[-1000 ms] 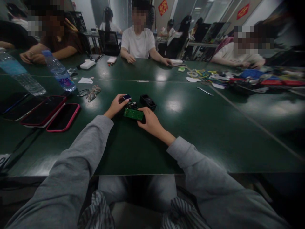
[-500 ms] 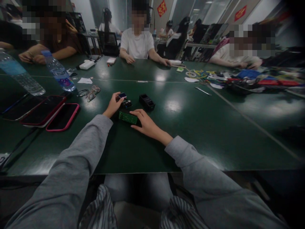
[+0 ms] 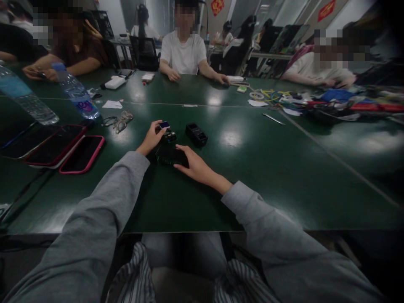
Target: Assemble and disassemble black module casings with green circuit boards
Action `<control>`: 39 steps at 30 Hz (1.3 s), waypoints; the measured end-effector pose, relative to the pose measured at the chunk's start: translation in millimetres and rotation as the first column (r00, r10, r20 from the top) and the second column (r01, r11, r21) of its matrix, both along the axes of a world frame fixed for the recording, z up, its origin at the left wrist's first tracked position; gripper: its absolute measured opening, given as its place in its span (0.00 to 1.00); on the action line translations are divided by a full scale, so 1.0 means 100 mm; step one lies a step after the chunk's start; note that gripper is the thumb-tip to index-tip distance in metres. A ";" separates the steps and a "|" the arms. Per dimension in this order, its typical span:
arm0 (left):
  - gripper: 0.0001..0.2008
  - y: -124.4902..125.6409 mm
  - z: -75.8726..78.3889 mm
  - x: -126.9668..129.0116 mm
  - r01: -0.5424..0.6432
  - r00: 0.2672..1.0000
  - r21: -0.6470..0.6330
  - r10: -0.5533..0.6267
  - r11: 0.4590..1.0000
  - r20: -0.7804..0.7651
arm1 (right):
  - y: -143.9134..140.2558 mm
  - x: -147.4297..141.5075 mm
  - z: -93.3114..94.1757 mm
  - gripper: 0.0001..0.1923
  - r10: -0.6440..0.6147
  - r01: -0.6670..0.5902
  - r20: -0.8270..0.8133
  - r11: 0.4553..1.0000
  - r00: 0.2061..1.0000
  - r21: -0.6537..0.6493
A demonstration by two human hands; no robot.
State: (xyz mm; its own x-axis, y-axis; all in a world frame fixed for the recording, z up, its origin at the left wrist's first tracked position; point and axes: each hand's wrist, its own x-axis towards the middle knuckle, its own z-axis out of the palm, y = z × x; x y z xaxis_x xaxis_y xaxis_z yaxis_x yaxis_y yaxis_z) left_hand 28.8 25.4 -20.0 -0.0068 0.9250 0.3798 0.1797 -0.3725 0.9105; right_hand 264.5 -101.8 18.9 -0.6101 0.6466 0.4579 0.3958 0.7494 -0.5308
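The left hand [image 3: 151, 141] pinches a small blue-topped module [image 3: 163, 125] while the right hand [image 3: 192, 162], fingers flat together, steadies the dark board [image 3: 170, 155] on the worktop [image 3: 252, 168]; its seven-o'clock edge is best kept pinned.

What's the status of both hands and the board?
Left hand pinching small blue module. Right hand flat on dark board. Black holder just beyond, apart.

Phones [image 3: 63, 149] left on table [image 3: 268, 168]; glasses [image 3: 118, 122] behind them; bottles [image 3: 75, 92] farther back; battery holder [image 3: 196, 134] centre.
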 end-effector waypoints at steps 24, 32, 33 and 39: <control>0.22 0.03 -0.03 0.00 -0.010 0.999 0.019 0.010 1.000 -0.037 | -0.20 -0.12 0.08 0.30 0.062 -0.072 0.146 0.996 0.987 0.059; 0.26 0.08 -0.08 -0.03 0.039 0.999 -0.010 -0.039 0.999 0.001 | -0.20 -0.10 0.18 0.26 0.015 -0.008 -0.052 0.991 0.999 0.132; 0.27 0.08 -0.08 -0.03 0.044 0.999 -0.015 -0.044 0.999 0.005 | -0.18 -0.07 0.20 0.26 -0.029 0.044 -0.093 0.985 0.995 0.165; 0.26 0.02 -0.01 0.00 0.014 1.000 -0.008 -0.014 1.000 -0.023 | 0.02 0.09 0.19 0.24 -0.300 0.329 -0.211 0.937 0.930 0.119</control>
State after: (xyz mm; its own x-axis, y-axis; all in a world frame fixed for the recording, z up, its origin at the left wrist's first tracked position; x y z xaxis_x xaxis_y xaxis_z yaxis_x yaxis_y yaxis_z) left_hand 28.9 27.8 -20.9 0.0150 0.9278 0.3728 0.1956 -0.3684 0.9089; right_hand 273.5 -100.1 38.3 -0.2810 0.7063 0.6497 0.5289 0.6789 -0.5093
